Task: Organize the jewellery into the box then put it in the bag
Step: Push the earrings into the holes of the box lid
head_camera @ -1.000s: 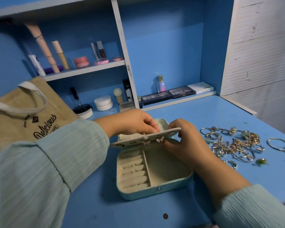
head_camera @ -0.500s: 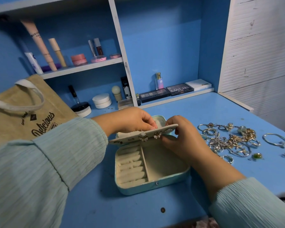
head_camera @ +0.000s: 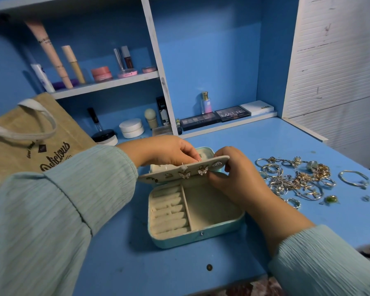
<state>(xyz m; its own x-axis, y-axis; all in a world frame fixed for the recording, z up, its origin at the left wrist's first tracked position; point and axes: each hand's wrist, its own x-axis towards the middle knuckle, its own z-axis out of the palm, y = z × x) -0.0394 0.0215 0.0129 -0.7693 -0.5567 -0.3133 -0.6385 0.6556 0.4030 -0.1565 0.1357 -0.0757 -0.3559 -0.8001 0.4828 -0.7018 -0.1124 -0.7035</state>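
Jewellery box (head_camera: 195, 218) sits open on the blue desk (head_camera: 254, 146), front centre; pale teal shell, cream lining; left compartment has ring rolls (head_camera: 169, 210), right compartment is a plain tray with nothing visible in it; small snap on the front wall. Earring panel (head_camera: 184, 170), a flat cream flap, is lifted roughly level above the box's back half, in front of the lid; two butterfly studs (head_camera: 193, 172) and a few smaller pieces are pinned along it; pin posts poke through its upper side. Left hand (head_camera: 169, 150) reaches in from behind the panel, fingers curled and pinching at its top edge near the posts; what exactly sits between the fingertips is too small to tell. Right hand (head_camera: 233, 174) grips the panel's right end, thumb under, fingers curled over the top. Both sleeves pale green, ribbed. Loose jewellery pile (head_camera: 295, 178), gold and silver rings, bangles and chains, lies on the desk just right of the right hand; a silver bangle (head_camera: 354, 178) and a green-stone ring (head_camera: 332, 199) lie apart from it, further right. Jute tote bag (head_camera: 26, 137) with white handles stands at far left, well apart from the box; mouth not visible. Shelves behind hold cosmetics (head_camera: 98, 73) and eyeshadow palettes (head_camera: 216, 117).
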